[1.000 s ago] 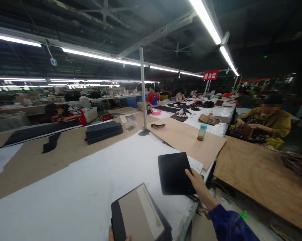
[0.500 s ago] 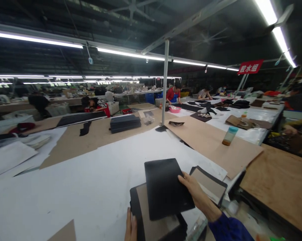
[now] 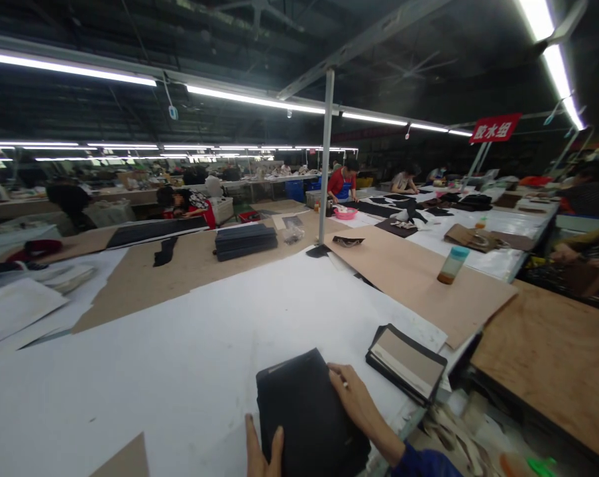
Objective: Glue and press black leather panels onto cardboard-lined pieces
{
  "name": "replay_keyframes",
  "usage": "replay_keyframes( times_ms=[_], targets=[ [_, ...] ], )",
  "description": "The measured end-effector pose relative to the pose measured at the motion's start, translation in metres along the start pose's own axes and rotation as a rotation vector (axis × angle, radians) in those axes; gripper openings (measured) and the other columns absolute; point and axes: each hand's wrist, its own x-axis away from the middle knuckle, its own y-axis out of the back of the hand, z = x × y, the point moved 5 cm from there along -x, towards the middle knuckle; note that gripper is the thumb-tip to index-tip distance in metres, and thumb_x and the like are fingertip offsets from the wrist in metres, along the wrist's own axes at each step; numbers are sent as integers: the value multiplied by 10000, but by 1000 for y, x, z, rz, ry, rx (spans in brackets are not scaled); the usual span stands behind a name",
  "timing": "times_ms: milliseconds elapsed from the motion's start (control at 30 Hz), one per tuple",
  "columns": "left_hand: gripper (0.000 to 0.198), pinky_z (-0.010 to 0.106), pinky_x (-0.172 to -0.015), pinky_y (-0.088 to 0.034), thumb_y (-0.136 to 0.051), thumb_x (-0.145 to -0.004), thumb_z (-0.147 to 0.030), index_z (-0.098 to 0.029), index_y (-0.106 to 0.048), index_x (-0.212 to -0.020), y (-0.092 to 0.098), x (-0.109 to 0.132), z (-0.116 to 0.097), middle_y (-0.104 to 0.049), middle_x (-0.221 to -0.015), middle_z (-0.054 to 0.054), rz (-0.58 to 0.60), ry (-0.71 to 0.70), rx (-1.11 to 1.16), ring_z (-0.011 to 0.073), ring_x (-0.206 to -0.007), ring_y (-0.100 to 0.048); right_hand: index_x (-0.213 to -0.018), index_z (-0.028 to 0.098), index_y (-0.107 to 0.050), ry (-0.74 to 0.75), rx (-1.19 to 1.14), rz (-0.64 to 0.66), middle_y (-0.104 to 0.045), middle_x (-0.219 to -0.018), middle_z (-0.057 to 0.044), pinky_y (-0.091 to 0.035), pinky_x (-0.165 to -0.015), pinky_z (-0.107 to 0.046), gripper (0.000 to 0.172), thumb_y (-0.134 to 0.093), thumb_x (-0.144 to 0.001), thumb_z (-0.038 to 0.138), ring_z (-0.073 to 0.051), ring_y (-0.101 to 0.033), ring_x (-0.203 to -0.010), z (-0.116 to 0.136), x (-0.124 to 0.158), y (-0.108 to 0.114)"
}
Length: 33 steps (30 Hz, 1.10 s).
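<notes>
A stack of flat black panels (image 3: 304,411) with rounded corners lies on the white tabletop directly before me. The top panel's plain black face covers nearly all of the stack. My right hand (image 3: 354,401) holds that panel by its right edge, fingertips near the upper right corner. At the lower left, my left hand (image 3: 264,454) is partly cut off by the frame; its thumb rests over the stack's left edge and its fingers stand apart beside it. To the right sits a second stack of black-edged panels (image 3: 409,361) with a taupe face upward.
A lidded bottle (image 3: 452,266) stands on the brown sheet (image 3: 403,271) beyond the stacks. A metal post (image 3: 326,159) rises from the table. Farther left lies a pile of dark sheets (image 3: 246,242). A wooden board (image 3: 552,358) is at right. Several people work beyond.
The black panel in my right hand has come down onto the near stack, covering its taupe face. My right hand has moved down and left with it. My left thumb now overlaps the edge.
</notes>
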Motion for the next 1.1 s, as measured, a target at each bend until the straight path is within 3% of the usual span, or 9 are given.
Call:
replay_keyframes(
  times_ms=[67, 133, 200, 300, 500, 667, 800, 1000, 1100],
  targets=[
    [568, 506, -1160, -283, -442, -901, -341, -224, -328, -1444, 10, -12, -18, -333, -1543, 114, -54, -103, -66, 298, -1444, -203, -1056, 150, -658, 20, 46, -29, -684, -1039, -136, -526, -869, -382, 446, -332, -928, 427, -254, -652, -972, 0, -15, 8],
    [573, 503, -1133, -344, -435, -919, -276, -201, -280, -1466, 11, -21, -46, -355, -1530, 126, -63, -315, -205, 277, -1420, -296, -1112, 140, -622, 60, 107, -49, -677, -1093, -143, -510, -902, -373, 454, -294, -955, 411, -247, -641, -1023, 6, -34, 13],
    [463, 443, -1021, -478, -421, -927, -209, -187, -408, -1389, -2, -21, -76, -543, -1391, 115, -10, -580, -327, 246, -1319, -464, -1184, 149, -584, 126, 182, -38, -664, -1155, -132, -481, -945, -365, 427, -288, -974, 374, -234, -620, -1071, 18, -49, 10],
    [300, 408, -896, -523, -440, -909, -171, -173, -595, -1165, -23, -11, -99, -704, -1137, 88, 1, -756, -385, 242, -1103, -624, -1257, 180, -543, 254, 315, 33, -658, -1196, -106, -440, -977, -381, 384, -300, -989, 307, -230, -592, -1098, 40, -57, -12],
    [300, 423, -891, -454, -424, -871, -83, -172, -646, -1053, -38, 4, -100, -716, -1088, 64, 19, -759, -447, 250, -1043, -623, -1177, 211, -598, 429, 582, 248, -677, -1127, -118, -419, -965, -437, 313, -465, -955, 387, -270, -574, -1098, 51, -55, -70],
    [283, 398, -904, -419, -442, -872, -92, -182, -649, -1043, -36, 2, -102, -715, -1090, 41, 26, -740, -479, 229, -1050, -609, -1051, 144, -618, 374, 723, 312, -685, -938, -82, -518, -810, -389, 358, -419, -984, 435, -200, -646, -887, 44, -97, -92],
    [297, 406, -899, -411, -429, -870, -87, -170, -653, -1046, -39, 1, -103, -717, -1095, 46, 21, -738, -495, 238, -1048, -611, -1033, 151, -624, 351, 771, 307, -666, -972, -41, -547, -766, -357, 289, -528, -946, 410, -154, -647, -823, 46, -117, -99],
    [277, 416, -901, -418, -457, -865, -127, -165, -659, -1051, -43, 0, -96, -723, -1083, 50, 11, -703, -492, 249, -1037, -617, -1106, 195, -619, 477, 743, 261, -685, -994, -67, -492, -853, -399, 267, -466, -974, 370, -222, -617, -969, 43, -79, -89],
    [294, 421, -911, -419, -445, -867, -118, -166, -658, -1064, -44, 0, -95, -719, -1098, 56, 31, -698, -496, 252, -1054, -611, -1195, 188, -583, 490, 732, 197, -672, -1085, -128, -455, -881, -434, 293, -454, -972, 328, -277, -578, -1040, 42, -80, -80]
  ],
)
